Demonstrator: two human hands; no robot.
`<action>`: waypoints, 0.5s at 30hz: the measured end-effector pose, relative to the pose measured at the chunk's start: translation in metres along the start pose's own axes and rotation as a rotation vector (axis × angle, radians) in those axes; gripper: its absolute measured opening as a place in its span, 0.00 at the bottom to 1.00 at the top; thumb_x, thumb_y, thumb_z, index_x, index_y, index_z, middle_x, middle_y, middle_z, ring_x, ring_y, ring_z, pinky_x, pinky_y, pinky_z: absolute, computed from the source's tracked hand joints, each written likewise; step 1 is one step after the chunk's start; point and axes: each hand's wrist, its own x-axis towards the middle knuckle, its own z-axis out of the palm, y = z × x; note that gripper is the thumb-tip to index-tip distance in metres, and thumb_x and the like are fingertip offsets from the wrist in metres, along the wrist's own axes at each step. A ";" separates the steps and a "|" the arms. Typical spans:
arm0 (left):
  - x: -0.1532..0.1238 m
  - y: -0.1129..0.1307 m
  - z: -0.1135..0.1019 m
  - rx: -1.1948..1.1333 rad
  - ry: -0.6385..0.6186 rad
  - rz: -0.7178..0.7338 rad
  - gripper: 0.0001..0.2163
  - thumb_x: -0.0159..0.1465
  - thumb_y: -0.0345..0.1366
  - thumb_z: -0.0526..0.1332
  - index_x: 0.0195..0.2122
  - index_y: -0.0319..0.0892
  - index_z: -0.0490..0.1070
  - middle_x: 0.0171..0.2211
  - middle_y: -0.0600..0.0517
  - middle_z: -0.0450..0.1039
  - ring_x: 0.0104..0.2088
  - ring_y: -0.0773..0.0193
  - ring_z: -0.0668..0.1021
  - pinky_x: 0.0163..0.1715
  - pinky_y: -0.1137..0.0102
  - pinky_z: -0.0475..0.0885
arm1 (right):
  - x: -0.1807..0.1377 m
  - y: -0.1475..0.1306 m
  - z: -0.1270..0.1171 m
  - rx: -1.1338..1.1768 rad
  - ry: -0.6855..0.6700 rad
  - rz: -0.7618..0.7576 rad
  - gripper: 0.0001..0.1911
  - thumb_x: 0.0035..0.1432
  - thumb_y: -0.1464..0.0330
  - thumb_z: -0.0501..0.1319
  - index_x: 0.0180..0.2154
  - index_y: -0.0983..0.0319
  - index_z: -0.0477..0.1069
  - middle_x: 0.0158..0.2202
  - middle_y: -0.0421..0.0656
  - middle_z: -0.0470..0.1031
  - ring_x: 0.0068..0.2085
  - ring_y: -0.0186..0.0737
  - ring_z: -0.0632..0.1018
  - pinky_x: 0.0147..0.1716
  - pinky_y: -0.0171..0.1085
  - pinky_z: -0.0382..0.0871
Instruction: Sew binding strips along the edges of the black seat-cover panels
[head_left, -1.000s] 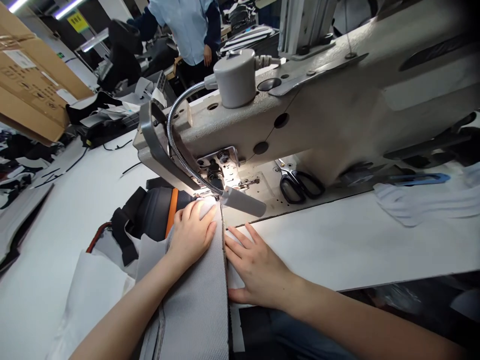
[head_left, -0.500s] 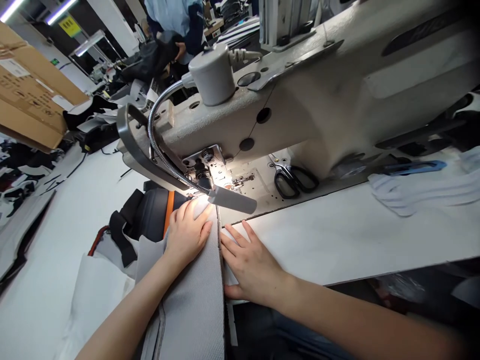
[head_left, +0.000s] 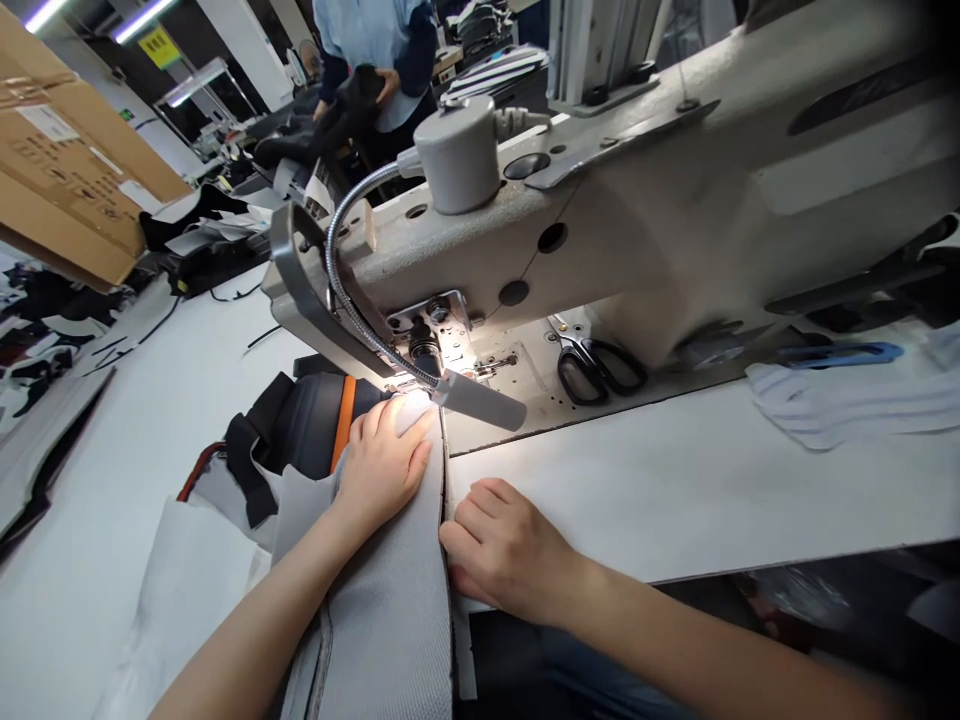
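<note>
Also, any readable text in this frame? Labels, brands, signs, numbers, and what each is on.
No text here can be quoted.
On the yellow sign, back left: dark characters, too blurred to read.
On the cardboard box: a white label and printed marks, too small to read.
On the green sign behind the box: illegible.
On the sewing machine: no brand or number shows.

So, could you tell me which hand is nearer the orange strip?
Left. The left hand lies just right of the orange strip; the right hand sits curled farther to the right.
</note>
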 end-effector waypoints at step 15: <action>0.014 -0.002 0.000 -0.010 -0.027 -0.043 0.15 0.66 0.36 0.52 0.49 0.46 0.74 0.43 0.40 0.68 0.47 0.46 0.67 0.45 0.54 0.66 | -0.006 -0.018 0.016 0.157 0.103 -0.157 0.09 0.53 0.78 0.54 0.26 0.66 0.72 0.33 0.50 0.72 0.40 0.48 0.74 0.46 0.47 0.69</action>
